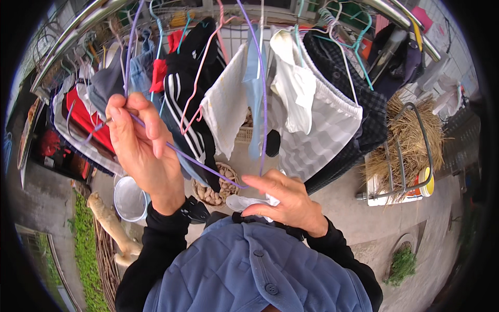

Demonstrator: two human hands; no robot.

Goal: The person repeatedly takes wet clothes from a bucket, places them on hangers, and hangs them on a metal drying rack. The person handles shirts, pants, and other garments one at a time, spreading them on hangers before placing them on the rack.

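My left hand is raised and pinches a purple wire hanger near its hook, between thumb and fingers. The hanger's long loop slants across in front of me towards my right hand. There a small white cloth, perhaps a sock, hangs partly hidden behind the thumb and fingers. The tip of my right index finger is at the hanger's bent corner; whether it touches is hard to tell. Just beyond the hands, a pink hanger and a white towel hang on the rack.
A metal rail carries many garments, among them grey-and-white striped shorts. Below stand a basket of brown pods or nuts and a white bucket. A pale dog is at left; a cart with straw at right.
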